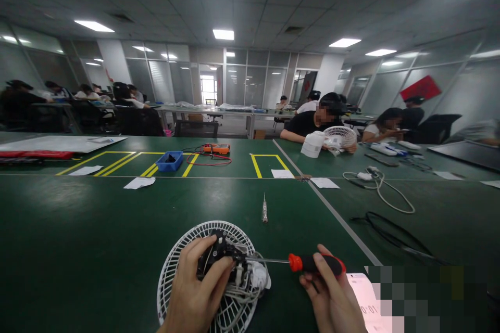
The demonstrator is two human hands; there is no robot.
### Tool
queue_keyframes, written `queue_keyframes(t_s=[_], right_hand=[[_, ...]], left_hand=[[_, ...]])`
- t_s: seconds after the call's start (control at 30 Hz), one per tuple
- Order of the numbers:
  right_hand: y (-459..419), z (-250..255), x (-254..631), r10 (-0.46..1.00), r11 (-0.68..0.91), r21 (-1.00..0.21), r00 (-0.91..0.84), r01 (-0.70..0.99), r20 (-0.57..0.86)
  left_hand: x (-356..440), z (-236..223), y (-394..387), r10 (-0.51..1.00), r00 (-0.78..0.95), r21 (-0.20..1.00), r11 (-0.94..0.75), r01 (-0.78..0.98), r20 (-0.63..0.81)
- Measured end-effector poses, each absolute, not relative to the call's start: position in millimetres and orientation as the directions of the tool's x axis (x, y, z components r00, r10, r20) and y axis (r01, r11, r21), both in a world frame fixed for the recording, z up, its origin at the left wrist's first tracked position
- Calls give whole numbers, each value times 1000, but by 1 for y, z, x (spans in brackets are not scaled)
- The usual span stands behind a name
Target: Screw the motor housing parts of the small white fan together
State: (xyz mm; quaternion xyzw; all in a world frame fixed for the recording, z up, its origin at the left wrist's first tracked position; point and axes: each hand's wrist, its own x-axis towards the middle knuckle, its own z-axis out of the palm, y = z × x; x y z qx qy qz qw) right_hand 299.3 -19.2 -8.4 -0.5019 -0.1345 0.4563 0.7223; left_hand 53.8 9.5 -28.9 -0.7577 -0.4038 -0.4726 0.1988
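Observation:
My left hand (201,281) is closed round a black fan motor unit (219,250), thumb and fingers on its sides. The unit lies over a round white fan grille (175,255) with slim ribs. Pale wires (244,291) are bundled beside the motor, partly over the grille. In my right hand (332,286) is a screwdriver (316,264) with a red and black handle, held level. Its shaft points left and its tip meets the right side of the motor unit; the exact contact point is too small to make out. A small clear-handled screwdriver (264,210) lies beyond the grille.
A lit phone (361,296) lies beside my right hand. Farther off are a blue bin (169,161), an orange multimeter (216,149) and paper slips (139,182). Black cable (398,239) curls at right. Across the table sits a person (308,125) with a white fan part.

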Motion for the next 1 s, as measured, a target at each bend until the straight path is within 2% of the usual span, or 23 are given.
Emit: queue_keyframes(t_s=[0.17,0.37,0.57,0.8,1.0], right_hand=[[-17,-15,304,812,143,-785,525,-602,-255],[-13,-16,305,788,72,-844,550,-531,-278],[-15,-18,309,823,129,-759,496,-638,-278],[-13,-16,304,808,121,-838,543,-532,-227],[-14,-20,309,821,109,-766,492,-633,-290]], left_hand=[[53,-34,11,422,238,61,-584,810,875],[52,-36,9,416,280,21,-588,809,865],[52,-30,9,423,288,4,-569,822,859],[52,-29,10,392,310,-27,-582,813,866],[58,-28,10,387,274,7,-588,808,880]])
